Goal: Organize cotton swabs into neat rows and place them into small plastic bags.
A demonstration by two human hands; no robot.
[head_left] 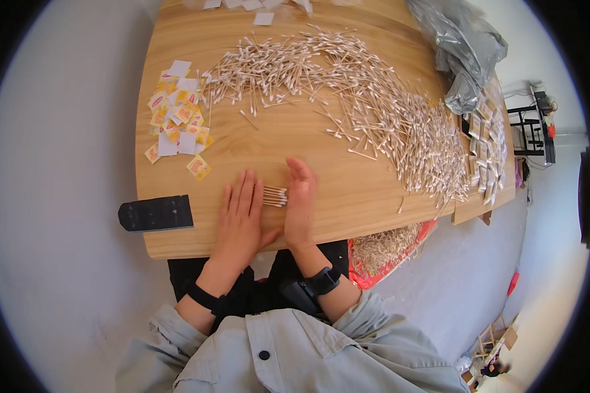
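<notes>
A small bundle of cotton swabs (275, 196) lies on the wooden table between my two hands, near its front edge. My left hand (241, 209) rests flat, its fingers stretched out and partly covering one end of the bundle. On the other side, my right hand (300, 203) stands on its edge beside the white tips, fingers extended and slightly blurred. Whether its palm touches the tips I cannot tell. Beyond the hands, loose cotton swabs (373, 98) spread in a wide arc across the tabletop.
Yellow-and-white square cards (177, 118) are heaped at the left, above a black block (156, 213) at the table edge. A grey plastic bag (465, 59) lies far right, near packed swab bundles (488, 147). Below the table sits a red bag of swabs (387, 252).
</notes>
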